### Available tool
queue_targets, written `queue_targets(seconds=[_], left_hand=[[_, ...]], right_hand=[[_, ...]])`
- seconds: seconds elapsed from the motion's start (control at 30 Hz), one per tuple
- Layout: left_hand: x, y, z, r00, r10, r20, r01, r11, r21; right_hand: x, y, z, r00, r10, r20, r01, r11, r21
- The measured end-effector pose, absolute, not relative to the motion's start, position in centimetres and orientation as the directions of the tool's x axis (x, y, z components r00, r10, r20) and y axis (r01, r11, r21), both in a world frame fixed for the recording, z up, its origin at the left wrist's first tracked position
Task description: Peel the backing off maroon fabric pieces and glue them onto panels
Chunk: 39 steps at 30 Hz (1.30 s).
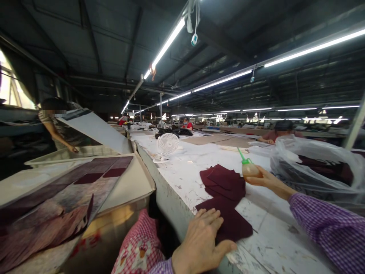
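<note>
My left hand (201, 241) lies with fingers stretched over the near edge of a dark maroon fabric piece (232, 222) on the white tabletop. Just beyond it, several more maroon fabric pieces (224, 180) overlap in a loose pile. In my right hand (265, 179) is a squeeze bottle (249, 170) with a green cap and a green nozzle pointing up and to the left. Amber-brown contents show through its clear wall. The bottle is held right beside the pile; whether it touches the table is hard to see.
A white round fan (168, 143) stands farther along the table (188, 163). At right sits a clear plastic bag (310, 179) with dark maroon material. Left of the table edge, a cream bin (142, 182) carries maroon sheets (94, 171). A person (58, 125) handles a white board (97, 129).
</note>
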<state>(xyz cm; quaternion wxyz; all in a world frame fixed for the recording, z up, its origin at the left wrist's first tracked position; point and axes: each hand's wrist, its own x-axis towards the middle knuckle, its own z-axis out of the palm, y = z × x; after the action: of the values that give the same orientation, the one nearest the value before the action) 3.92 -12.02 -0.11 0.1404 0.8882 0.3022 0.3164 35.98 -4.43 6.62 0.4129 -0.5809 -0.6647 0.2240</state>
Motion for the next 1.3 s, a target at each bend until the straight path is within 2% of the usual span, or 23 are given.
queue_targets(seconds=[0.1, 0.2, 0.43, 0.6, 0.77, 1.07, 1.3], left_hand=[[4.4, -11.9, -0.1, 0.561, 0.659, 0.501, 0.462, -0.751, 0.471], [4.4, -11.8, -0.1, 0.549, 0.657, 0.517, 0.451, -0.753, 0.479], [4.1, -11.6, -0.4, 0.563, 0.648, 0.513, 0.441, -0.761, 0.476], [4.1, -11.4, -0.4, 0.557, 0.647, 0.521, 0.436, -0.762, 0.48], [4.6, -11.3, 0.2, 0.565, 0.669, 0.484, 0.469, -0.742, 0.478], [4.8, -11.1, 0.5, 0.585, 0.652, 0.482, 0.51, -0.758, 0.406], [4.3, -11.3, 0.3, 0.61, 0.636, 0.472, 0.471, -0.771, 0.43]], right_hand=[[33.2, -6.3, 9.3, -0.159, 0.975, 0.153, 0.569, 0.218, -0.793], [30.4, -7.5, 9.9, -0.241, 0.967, 0.087, 0.619, 0.223, -0.753], [29.2, -6.7, 7.2, -0.257, 0.963, 0.076, 0.622, 0.226, -0.75], [29.2, -7.3, 7.7, -0.316, 0.946, 0.074, 0.548, 0.246, -0.8], [28.7, -7.9, 8.3, -0.303, 0.951, 0.063, 0.54, 0.226, -0.811], [28.2, -7.6, 7.3, -0.32, 0.945, 0.071, 0.506, 0.234, -0.83], [27.5, -8.0, 6.5, -0.347, 0.936, 0.058, 0.506, 0.238, -0.829]])
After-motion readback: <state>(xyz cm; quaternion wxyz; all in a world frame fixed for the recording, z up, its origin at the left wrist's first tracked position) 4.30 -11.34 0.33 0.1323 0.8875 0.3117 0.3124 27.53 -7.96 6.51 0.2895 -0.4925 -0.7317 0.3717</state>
